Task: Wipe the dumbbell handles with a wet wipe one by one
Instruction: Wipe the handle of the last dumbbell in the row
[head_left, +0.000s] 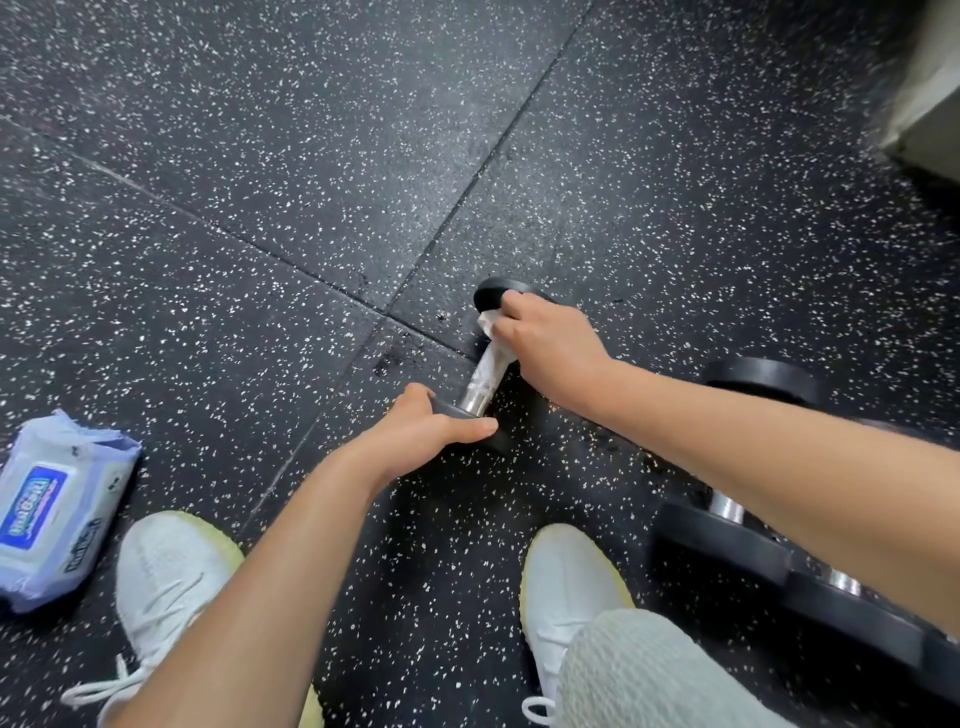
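2 hands on 1 dumbbell (491, 293): my right hand (550, 348) is clamped round the wet wipe (491, 332), wrapped on the far part of the steel handle (479, 387); my left hand (415, 431) grips the near head (457, 410). Dumbbell lies on the speckled floor (311, 182); wipes pack (52, 509) well apart, at my left.

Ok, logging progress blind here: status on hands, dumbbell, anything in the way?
Left hand grips the dumbbell by its near head. Right hand holds wet wipe round its handle. Nothing in the way; other dumbbells lie right, wipes pack left.
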